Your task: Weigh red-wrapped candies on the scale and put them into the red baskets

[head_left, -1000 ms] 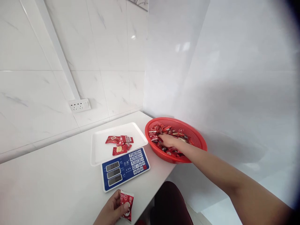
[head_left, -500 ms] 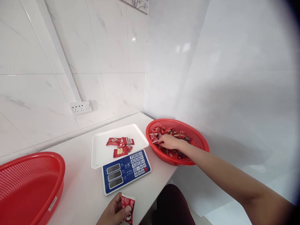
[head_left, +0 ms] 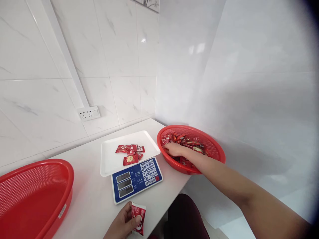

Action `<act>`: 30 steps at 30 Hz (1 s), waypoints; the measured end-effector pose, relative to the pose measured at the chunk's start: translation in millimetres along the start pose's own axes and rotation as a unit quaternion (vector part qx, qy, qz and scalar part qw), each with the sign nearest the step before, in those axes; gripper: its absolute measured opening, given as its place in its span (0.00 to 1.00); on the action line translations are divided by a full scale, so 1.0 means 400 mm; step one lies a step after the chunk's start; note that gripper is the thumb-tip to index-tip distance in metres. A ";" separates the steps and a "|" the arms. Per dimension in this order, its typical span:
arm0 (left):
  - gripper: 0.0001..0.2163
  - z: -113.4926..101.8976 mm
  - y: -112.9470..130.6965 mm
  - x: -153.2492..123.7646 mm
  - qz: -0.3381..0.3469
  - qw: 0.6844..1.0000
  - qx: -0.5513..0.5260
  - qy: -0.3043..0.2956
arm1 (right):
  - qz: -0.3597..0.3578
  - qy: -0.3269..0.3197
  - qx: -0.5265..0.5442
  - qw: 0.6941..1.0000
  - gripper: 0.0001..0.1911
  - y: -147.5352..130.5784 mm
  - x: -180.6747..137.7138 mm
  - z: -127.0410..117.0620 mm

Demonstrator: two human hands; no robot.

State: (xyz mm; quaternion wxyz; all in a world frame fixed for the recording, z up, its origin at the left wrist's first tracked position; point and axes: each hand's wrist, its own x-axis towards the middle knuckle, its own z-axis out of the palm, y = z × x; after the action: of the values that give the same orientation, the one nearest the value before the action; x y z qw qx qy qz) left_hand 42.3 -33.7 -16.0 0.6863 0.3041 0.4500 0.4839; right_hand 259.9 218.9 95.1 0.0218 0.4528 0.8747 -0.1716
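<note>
My left hand [head_left: 123, 220] pinches a small red-and-white snack packet [head_left: 138, 218] upright between thumb and fingers, just in front of the scale. My right hand [head_left: 173, 149] reaches into the right-hand red basket [head_left: 216, 146]. Its fingertips dip among many red wrapped packets [head_left: 191, 142], so whatever they touch is hidden. Between the hands stands a digital scale [head_left: 137, 181] with a blue keypad panel and three small displays. On its white tray [head_left: 109, 159] lie several red packets [head_left: 131, 160], bunched near the middle.
A second red perforated basket [head_left: 65, 186] is at the left, its visible inside bare red plastic. The white table [head_left: 87, 199] meets a tiled wall behind and a pale wall at right. My knee [head_left: 188, 215] is below the front edge. A socket [head_left: 88, 113] sits on the wall.
My right hand has gone a little further left and deeper into the packets, its fingers now more covered. My left hand keeps the packet. The whole view has shifted slightly.
</note>
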 end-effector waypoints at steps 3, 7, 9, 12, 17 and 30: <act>0.17 -0.009 -0.010 0.006 -0.001 1.000 0.004 -0.008 | -0.014 0.019 0.068 0.997 0.12 0.024 -0.014 -0.031; 0.16 -0.016 -0.018 0.011 0.007 1.000 -0.003 -0.026 | 0.004 0.059 0.142 0.988 0.17 0.051 -0.036 -0.060; 0.16 -0.015 -0.017 0.010 0.011 0.999 -0.002 -0.031 | 0.006 0.089 0.188 0.978 0.16 0.046 -0.036 -0.068; 0.16 -0.004 -0.008 0.001 0.018 1.000 0.006 -0.021 | -0.009 0.127 0.308 0.943 0.14 -0.005 -0.015 -0.071; 0.16 0.025 0.024 -0.026 0.014 1.000 0.007 0.009 | -0.081 0.111 0.334 0.932 0.08 -0.183 0.056 -0.037; 0.13 0.029 0.040 -0.044 0.052 0.999 0.006 -0.002 | -0.193 0.156 0.337 0.908 0.15 -0.327 -0.033 0.085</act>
State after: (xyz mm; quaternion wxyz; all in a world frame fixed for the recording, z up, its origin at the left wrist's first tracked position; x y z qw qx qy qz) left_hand 44.5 -44.5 8.1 0.6592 0.3316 0.4353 0.5157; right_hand 159.0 128.2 102.5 -0.3020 0.2770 0.8274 -0.3841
